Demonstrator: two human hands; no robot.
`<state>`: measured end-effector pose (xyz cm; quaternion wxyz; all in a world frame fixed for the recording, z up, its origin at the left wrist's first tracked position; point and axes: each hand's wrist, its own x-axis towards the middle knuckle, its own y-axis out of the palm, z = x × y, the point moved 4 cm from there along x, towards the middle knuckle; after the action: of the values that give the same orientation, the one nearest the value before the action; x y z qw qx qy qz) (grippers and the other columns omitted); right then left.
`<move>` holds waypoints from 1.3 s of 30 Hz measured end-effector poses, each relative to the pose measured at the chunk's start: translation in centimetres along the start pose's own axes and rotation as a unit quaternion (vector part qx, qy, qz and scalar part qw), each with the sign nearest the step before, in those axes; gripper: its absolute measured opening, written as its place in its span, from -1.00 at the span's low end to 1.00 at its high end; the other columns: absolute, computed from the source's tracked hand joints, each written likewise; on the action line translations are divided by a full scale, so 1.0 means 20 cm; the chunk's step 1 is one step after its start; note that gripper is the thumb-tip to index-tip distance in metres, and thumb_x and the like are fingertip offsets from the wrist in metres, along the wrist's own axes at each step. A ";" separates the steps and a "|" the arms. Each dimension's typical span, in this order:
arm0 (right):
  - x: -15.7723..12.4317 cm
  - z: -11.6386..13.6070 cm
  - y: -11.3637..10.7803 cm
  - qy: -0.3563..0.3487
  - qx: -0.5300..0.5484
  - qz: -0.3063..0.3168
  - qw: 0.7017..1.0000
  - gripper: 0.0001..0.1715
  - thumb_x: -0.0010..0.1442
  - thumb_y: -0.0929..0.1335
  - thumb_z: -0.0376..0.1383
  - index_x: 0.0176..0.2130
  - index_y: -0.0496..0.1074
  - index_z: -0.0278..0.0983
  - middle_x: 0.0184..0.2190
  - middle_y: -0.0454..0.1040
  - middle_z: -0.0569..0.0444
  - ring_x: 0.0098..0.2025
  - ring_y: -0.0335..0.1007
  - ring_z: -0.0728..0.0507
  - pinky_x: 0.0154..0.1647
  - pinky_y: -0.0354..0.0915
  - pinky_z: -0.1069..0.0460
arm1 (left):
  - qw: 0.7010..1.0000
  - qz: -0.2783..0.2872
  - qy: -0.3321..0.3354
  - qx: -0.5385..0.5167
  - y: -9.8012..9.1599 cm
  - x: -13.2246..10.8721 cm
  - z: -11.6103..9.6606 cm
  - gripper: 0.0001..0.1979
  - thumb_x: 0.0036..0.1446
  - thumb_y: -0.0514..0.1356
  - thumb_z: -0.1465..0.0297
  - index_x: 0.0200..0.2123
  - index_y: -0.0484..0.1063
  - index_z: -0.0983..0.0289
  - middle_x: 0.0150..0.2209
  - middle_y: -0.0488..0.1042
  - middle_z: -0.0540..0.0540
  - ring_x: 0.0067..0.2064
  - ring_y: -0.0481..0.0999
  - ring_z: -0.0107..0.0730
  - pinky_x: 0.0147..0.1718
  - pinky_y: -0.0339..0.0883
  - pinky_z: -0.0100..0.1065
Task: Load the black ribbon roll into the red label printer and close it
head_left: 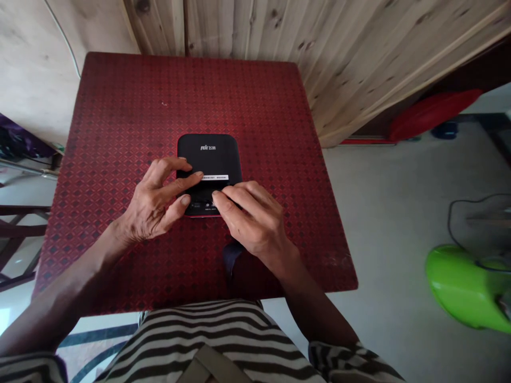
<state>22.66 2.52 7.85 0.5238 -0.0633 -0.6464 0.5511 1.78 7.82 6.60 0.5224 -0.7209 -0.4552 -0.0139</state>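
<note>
A black device (209,159) with rounded corners and a red rim lies flat on the red patterned table (159,106). White lettering shows on its upper part, and a white label strip (217,177) crosses its middle. My left hand (154,199) touches the device's left side with spread fingers; its index fingertip rests at the label's left end and its thumb near the lower left corner. At the lower right, my right hand (251,213) has its thumb and index finger close together over the device's lower panel. What lies between those fingertips is hidden.
A dark object (233,260) lies on the table below my right hand, partly covered by the wrist. Wood panelling (239,26) stands behind the table. On the floor to the right are a bright green plastic object (459,287) and a dark cable (451,213). A dark chair (19,229) is at the left.
</note>
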 end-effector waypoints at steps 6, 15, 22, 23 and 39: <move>-0.01 -0.01 0.01 0.014 0.017 0.003 1.000 -0.70 0.40 0.38 -0.48 0.02 0.57 -0.17 -0.22 0.65 0.02 -0.20 0.52 -0.17 -0.16 0.50 -0.11 | 0.999 0.010 0.024 0.037 0.02 -0.03 0.02 -0.37 0.38 0.13 -0.09 0.39 0.35 0.02 0.21 0.41 0.26 0.26 0.46 0.12 0.23 0.46 0.23; -0.04 -0.05 -0.07 0.052 0.086 -0.071 0.992 -0.70 0.39 0.43 -0.36 0.10 0.56 -0.17 -0.10 0.68 -0.04 -0.10 0.58 -0.21 -0.03 0.53 -0.16 | 0.998 -0.015 0.027 0.062 0.05 -0.07 -0.02 -0.29 0.40 0.13 -0.12 0.47 0.24 0.06 0.27 0.39 0.30 0.35 0.42 0.17 0.27 0.39 0.21; -0.20 -0.32 0.06 0.347 0.241 -0.104 0.901 -0.58 0.52 0.28 -0.04 -0.12 0.66 -0.17 -0.28 0.66 0.05 -0.31 0.57 -0.11 -0.24 0.48 -0.05 | 0.988 -0.100 -0.039 0.109 0.02 -0.23 -0.09 -0.28 0.21 0.44 0.06 0.36 0.34 0.05 0.19 0.49 0.24 0.20 0.54 0.01 0.18 0.52 0.01; -0.22 -0.34 0.10 0.365 0.263 -0.092 0.888 -0.56 0.51 0.29 0.00 -0.13 0.66 -0.17 -0.30 0.65 0.07 -0.33 0.55 -0.10 -0.27 0.46 -0.03 | 0.987 -0.101 -0.038 0.116 0.03 -0.25 -0.09 -0.29 0.21 0.46 0.08 0.35 0.34 0.06 0.18 0.50 0.23 0.17 0.56 -0.01 0.15 0.53 -0.01; -0.26 -0.34 0.28 0.342 0.298 -0.020 0.891 -0.46 0.49 0.25 0.12 -0.11 0.65 -0.14 -0.18 0.70 0.01 -0.19 0.61 -0.15 -0.15 0.47 -0.07 | 0.985 -0.106 -0.009 0.139 0.07 -0.25 -0.08 -0.29 0.20 0.48 0.23 0.34 0.33 0.23 0.15 0.53 0.30 0.14 0.61 -0.06 0.11 0.56 -0.14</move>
<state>27.22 5.73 -0.76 0.7178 -0.0755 -0.2343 0.6513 0.57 3.32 3.90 0.6087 -0.5894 -0.5312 0.0009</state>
